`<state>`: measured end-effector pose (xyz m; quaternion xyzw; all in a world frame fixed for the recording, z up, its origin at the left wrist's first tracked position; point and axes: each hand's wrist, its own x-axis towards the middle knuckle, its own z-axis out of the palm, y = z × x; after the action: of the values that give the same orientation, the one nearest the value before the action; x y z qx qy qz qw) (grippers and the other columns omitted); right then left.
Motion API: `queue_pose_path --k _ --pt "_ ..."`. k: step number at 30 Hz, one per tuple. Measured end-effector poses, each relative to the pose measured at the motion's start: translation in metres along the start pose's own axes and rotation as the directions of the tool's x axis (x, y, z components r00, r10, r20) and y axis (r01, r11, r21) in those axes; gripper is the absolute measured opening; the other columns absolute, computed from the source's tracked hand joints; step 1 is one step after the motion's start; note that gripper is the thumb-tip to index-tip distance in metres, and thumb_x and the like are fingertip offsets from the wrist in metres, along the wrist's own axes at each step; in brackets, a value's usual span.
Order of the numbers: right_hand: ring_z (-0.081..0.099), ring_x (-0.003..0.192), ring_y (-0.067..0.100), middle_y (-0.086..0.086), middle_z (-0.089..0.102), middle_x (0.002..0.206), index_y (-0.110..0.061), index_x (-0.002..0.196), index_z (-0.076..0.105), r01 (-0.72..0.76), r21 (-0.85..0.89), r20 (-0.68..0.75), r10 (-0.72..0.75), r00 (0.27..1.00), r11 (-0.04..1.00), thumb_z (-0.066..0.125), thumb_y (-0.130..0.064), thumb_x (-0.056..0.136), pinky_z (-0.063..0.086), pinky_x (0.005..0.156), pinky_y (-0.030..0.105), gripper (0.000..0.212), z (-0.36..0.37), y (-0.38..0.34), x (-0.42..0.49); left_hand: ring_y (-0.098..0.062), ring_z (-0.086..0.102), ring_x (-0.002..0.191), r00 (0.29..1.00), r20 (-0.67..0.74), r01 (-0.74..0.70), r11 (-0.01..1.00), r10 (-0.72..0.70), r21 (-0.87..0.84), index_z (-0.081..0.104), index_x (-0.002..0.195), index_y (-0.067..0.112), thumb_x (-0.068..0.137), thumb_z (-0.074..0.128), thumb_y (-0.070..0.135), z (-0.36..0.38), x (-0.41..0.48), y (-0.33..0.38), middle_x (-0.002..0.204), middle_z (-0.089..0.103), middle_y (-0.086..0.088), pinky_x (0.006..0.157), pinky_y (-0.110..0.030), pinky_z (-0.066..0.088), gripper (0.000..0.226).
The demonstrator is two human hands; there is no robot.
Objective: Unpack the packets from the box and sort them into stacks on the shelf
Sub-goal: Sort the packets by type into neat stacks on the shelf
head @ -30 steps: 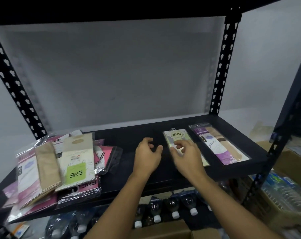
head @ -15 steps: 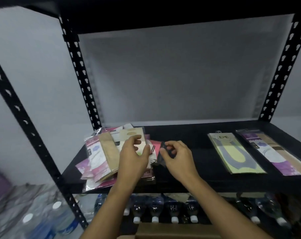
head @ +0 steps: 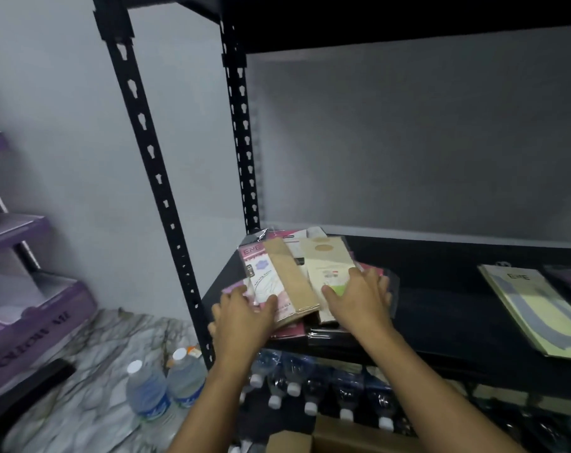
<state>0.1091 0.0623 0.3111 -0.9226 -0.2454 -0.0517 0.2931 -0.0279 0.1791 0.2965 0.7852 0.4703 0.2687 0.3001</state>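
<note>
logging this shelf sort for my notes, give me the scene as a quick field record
left hand: on near-left edge of loose pile of pink and beige plastic packets, grip unclear
right hand: rests on cream card packet with green label
sorted: flat yellow-green packet lying at right on black metal shelf
floor: two clear plastic water bottles

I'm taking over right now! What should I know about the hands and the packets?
Left hand grips the mixed pile at its near-left edge, thumb on top. Right hand rests on the cream packet atop that pile.
The pile sits at the left end of the shelf.
Done: a yellow-green packet lies flat to the right, with a purple packet beyond it.
Left: sort the pile into stacks.
</note>
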Motion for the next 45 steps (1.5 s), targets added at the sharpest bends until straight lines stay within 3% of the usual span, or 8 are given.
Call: queue_pose_path --k 6,12,14,17,21,24,35,45 --pt "0.031 0.121 0.033 0.018 0.037 0.13 -0.012 0.123 0.051 -0.123 -0.077 0.03 0.125 0.992 0.989 0.065 -0.057 0.077 0.037 0.099 0.043 0.066 -0.004 0.011 0.013 -0.024 0.037 0.118 0.989 0.121 0.099 0.987 -0.083 -0.128 0.06 0.123 0.023 0.081 0.064 0.045 -0.002 0.007 0.0 0.12 0.062 -0.001 0.095 -0.04 0.034 0.048" --pt "0.036 0.121 0.034 0.017 0.046 0.131 -0.019 0.123 0.056 -0.131 -0.11 0.082 0.14 0.987 0.985 0.063 -0.067 0.072 0.035 0.099 0.044 0.07 -0.013 0.02 0.016 -0.023 0.042 0.117 0.982 0.151 0.161 0.934 -0.118 -0.32 0.053 0.099 0.036 0.056 0.059 0.043 -0.011 0.004 0.007 0.103 0.058 0.01 0.096 -0.051 0.046 0.044" --pt "0.038 0.122 0.034 0.016 0.047 0.131 -0.019 0.121 0.058 -0.144 -0.05 0.081 0.148 0.986 0.988 0.068 -0.063 0.07 0.036 0.099 0.044 0.068 -0.014 0.021 0.017 -0.025 0.058 0.109 0.986 0.142 0.139 0.901 -0.088 -0.411 0.052 0.093 0.039 0.059 0.067 0.04 -0.017 0.002 0.009 0.1 0.059 0.015 0.086 -0.052 0.053 0.037" --pt "0.05 0.116 0.032 0.013 0.054 0.123 -0.016 0.114 0.059 -0.166 0.17 0.097 0.152 0.984 0.971 0.078 -0.045 0.069 0.047 0.093 0.044 0.058 -0.015 0.025 0.02 -0.025 0.069 0.088 0.991 0.128 0.099 0.832 -0.035 -0.546 0.05 0.102 0.03 0.082 0.067 0.007 -0.023 -0.002 0.013 0.102 0.066 0.001 0.076 -0.05 0.058 0.035" --pt "0.064 0.089 0.021 0.008 0.061 0.109 -0.013 0.11 0.054 -0.179 0.532 0.083 0.159 0.984 0.828 0.075 -0.015 0.079 0.055 0.066 0.033 0.038 -0.024 0.033 0.017 -0.021 0.072 0.081 0.987 0.164 0.117 0.727 -0.006 -0.676 0.05 0.106 0.025 0.089 0.06 -0.005 -0.027 -0.005 0.013 0.093 0.072 0.003 0.063 -0.037 0.058 0.036" --pt "0.064 0.082 0.016 0.003 0.062 0.103 -0.017 0.106 0.052 -0.147 0.676 0.044 0.159 0.986 0.722 0.067 -0.01 0.086 0.052 0.061 0.028 0.027 -0.034 0.038 0.009 -0.021 0.074 0.08 0.974 0.226 0.184 0.644 -0.017 -0.743 0.05 0.112 0.023 0.09 0.058 -0.006 -0.026 -0.009 0.015 0.092 0.075 0.002 0.061 -0.034 0.058 0.036" --pt "0.067 0.085 0.016 -0.005 0.064 0.098 -0.02 0.108 0.05 -0.058 0.859 -0.077 0.241 0.967 0.509 0.061 -0.009 0.09 0.055 0.057 0.03 0.023 -0.089 0.074 -0.012 -0.023 0.074 0.074 0.932 0.352 0.268 0.491 0.086 -0.829 0.05 0.12 0.017 0.091 0.056 -0.006 -0.006 -0.04 0.046 0.098 0.075 -0.012 0.061 -0.037 0.059 0.037" --pt "0.066 0.085 0.011 -0.006 0.066 0.096 -0.016 0.109 0.051 -0.022 0.864 -0.137 0.276 0.951 0.503 0.061 -0.006 0.09 0.052 0.064 0.026 0.024 -0.12 0.114 -0.019 -0.029 0.073 0.087 0.907 0.39 0.268 0.498 0.158 -0.825 0.049 0.122 0.017 0.09 0.057 -0.007 0.028 -0.06 0.076 0.102 0.075 -0.009 0.075 -0.045 0.058 0.041"
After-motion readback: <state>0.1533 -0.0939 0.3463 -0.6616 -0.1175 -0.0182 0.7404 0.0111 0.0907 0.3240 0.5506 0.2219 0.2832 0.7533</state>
